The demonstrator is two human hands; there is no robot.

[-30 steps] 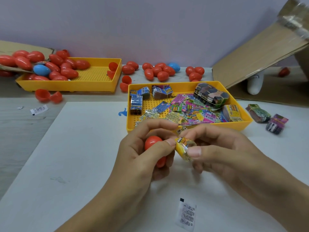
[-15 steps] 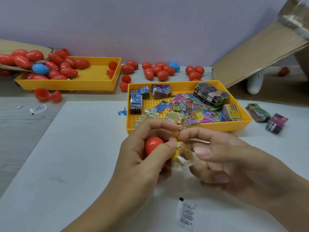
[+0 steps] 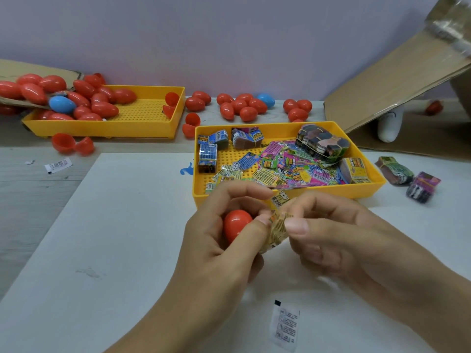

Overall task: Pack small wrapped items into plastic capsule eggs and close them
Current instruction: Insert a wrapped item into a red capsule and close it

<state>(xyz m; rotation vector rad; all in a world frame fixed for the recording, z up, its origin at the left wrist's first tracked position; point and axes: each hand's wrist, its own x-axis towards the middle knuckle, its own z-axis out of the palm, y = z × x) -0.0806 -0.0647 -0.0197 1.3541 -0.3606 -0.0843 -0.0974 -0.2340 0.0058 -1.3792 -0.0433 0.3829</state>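
White tabletop (image 3: 122,225) is lying under both hands at centre frame: left hand (image 3: 224,240) is gripping a red egg (image 3: 235,224), right hand (image 3: 331,240) is pinching a crumpled packet (image 3: 276,226) beside it.

Soft, even light with faint shadows; wide-angle bending at the edges, and motion blur where the fingers meet.

A cardboard flap (image 3: 392,80) is propped up at the back right, a white sachet (image 3: 286,327) is lying up front, and a blue smudge (image 3: 187,169) is seen by the tray.
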